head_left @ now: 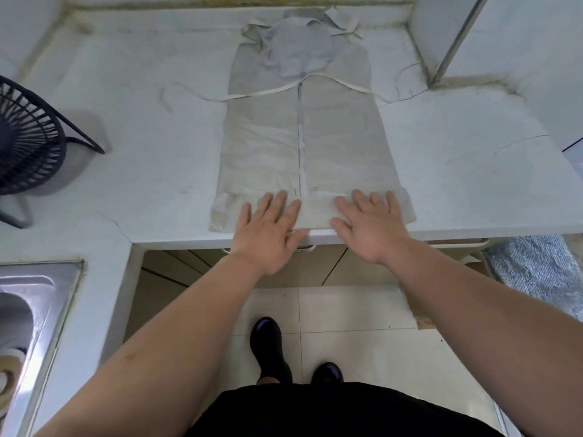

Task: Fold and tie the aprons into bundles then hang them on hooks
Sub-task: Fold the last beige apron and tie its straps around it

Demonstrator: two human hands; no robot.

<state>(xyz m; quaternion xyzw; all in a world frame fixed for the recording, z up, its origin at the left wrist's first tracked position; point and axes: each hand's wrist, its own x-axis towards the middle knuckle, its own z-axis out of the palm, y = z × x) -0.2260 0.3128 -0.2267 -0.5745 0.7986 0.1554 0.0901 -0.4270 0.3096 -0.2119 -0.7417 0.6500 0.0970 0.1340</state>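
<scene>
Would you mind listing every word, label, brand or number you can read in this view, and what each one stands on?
None: no readable text shows anywhere in this view.
The apron, the counter, the black wire object and the steel sink carry no print, tag or label that can be made out.

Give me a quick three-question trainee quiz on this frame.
1. True or false: the left hand and right hand both lie flat on the near end of the apron.
2. What stands on the counter to the left of the apron? A. fan B. kettle C. pot
3. Are the ties knotted round the apron yet: yes or no?

Key: 1 true. 2 A. 3 no, they lie loose to either side.
</scene>
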